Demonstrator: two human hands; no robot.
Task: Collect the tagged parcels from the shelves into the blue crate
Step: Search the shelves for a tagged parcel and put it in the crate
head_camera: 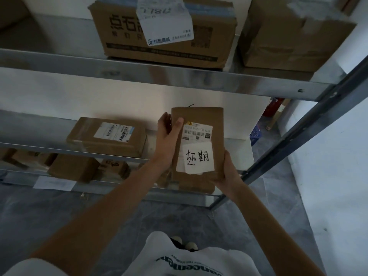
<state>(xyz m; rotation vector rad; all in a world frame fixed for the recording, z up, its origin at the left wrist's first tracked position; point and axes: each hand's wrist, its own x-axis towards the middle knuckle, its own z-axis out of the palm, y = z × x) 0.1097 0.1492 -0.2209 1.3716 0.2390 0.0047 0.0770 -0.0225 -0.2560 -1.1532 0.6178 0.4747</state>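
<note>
The person is wearing a white shirt (191, 261) bearing dark green lettering (189, 264) across the chest, and pale shoes (184, 243) just above the shirt hem. Both forearms are showing bare.

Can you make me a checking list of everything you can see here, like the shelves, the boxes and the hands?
Surface: metal shelf rack with several levels, grey floor below.
Job's things: tagged parcel held up in front of the middle shelf, with a barcode label and a handwritten white note. A blue crate shows partly behind the rack.
Clutter: flat parcel lies on the middle shelf; big printed box and plain box on the top shelf; small boxes on the lowest shelf.
Hands: left hand grips the parcel's left edge; right hand holds its lower right corner.
Cables: nothing seen.
Surroundings: white wall; a red thing, blurred, beyond the rack.
</note>
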